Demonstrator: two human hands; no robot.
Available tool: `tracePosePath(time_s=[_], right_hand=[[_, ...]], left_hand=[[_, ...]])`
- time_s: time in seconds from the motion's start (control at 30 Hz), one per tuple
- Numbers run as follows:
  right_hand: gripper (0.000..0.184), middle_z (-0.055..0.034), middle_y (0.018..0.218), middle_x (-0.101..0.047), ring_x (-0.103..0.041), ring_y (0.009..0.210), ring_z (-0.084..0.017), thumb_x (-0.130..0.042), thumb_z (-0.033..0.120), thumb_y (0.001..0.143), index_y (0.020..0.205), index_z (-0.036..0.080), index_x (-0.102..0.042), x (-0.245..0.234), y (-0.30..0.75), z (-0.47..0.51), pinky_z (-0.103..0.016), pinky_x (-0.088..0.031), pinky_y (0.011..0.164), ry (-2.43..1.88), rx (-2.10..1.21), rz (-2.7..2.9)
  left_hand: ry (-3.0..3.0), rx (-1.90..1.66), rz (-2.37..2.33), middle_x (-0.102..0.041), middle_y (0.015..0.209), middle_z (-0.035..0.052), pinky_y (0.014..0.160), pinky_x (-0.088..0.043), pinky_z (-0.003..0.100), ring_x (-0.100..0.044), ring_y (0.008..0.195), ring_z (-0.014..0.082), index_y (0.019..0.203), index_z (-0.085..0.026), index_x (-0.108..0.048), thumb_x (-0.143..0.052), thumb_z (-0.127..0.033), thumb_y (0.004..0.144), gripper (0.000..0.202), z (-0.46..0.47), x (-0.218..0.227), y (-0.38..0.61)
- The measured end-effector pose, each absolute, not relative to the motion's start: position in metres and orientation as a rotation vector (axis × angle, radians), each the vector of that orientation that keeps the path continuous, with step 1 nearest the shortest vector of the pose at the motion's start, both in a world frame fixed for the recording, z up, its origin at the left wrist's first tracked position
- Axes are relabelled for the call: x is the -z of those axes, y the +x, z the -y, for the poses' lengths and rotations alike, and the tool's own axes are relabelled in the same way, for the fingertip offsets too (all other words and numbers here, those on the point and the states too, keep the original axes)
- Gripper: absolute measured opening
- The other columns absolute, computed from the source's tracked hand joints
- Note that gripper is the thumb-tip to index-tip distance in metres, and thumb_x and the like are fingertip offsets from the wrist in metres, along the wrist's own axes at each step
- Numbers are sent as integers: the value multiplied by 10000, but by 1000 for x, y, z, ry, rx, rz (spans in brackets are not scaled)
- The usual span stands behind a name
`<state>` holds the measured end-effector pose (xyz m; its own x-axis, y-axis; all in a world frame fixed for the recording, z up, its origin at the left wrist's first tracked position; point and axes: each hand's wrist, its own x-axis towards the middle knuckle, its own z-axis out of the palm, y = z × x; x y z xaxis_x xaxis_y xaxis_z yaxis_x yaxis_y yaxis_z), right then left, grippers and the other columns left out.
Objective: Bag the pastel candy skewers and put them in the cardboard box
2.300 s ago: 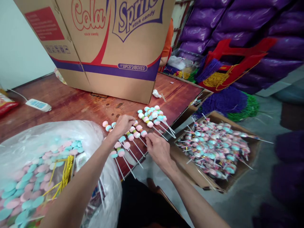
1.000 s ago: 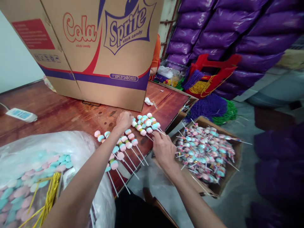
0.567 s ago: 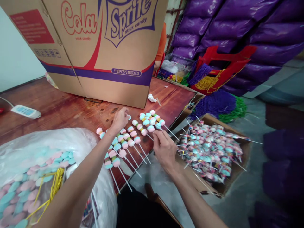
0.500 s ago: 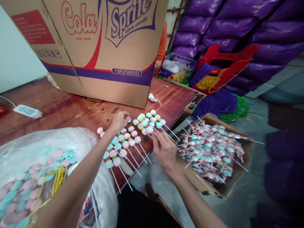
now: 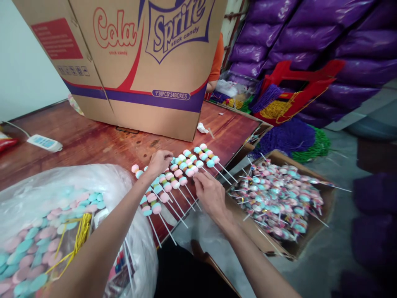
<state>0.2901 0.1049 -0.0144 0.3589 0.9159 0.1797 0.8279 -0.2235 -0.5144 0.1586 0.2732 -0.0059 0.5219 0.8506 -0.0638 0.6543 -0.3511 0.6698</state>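
Observation:
My left hand (image 5: pixel 160 162) is closed in a pinch at the far end of a row of pink and blue marshmallow skewers, its fingertips against a small blue marshmallow that they mostly hide. Lower right, my right hand (image 5: pixel 211 193) has its fingers pinched on the stick of a marshmallow skewer (image 5: pixel 182 166), close below the last marshmallow. Several more skewers (image 5: pixel 155 198) lie side by side on the table under and left of my hands, sticks pointing over the front edge. Two or so skewers (image 5: pixel 207 155) lie farther right.
A clear plastic bag (image 5: pixel 114 178) of loose marshmallows and yellow twist ties (image 5: pixel 79 236) stands at left. The carton (image 5: pixel 142 107) rises behind. At right, an open box (image 5: pixel 322 231) holds wrapped skewers. A white power strip (image 5: pixel 45 143) lies on the table (image 5: pixel 102 145); an orange sleeve (image 5: pixel 217 58) shows behind the carton.
My right hand has moved slightly left with the skewer, away from the right-hand skewers. My left hand has come closer to that skewer's far end. The view has shifted a little.

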Motion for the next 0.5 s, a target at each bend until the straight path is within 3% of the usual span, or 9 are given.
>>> tracePosePath(time_s=[0.33, 0.5], right_hand=[[258, -41, 974, -689, -594, 797, -148, -464, 230, 976, 948, 215, -721, -3, 282, -116, -281, -221, 551, -2323, -249, 1619], [263, -28, 977, -684, -595, 834, -150, -451, 233, 986, 973, 227, -714, -3, 292, -121, -277, -226, 552, -2280, -303, 1736]], left_hand=[[2012, -462, -1228, -728, 740, 14, 751, -492, 272, -656, 750, 177, 878, -179, -775, -537, -202, 816, 247, -271, 11, 160], [1992, -481, -1220, -763, 885, 11, 834, -487, 281, -668, 876, 189, 910, -202, -788, -559, -202, 817, 247, -275, 17, 159]])
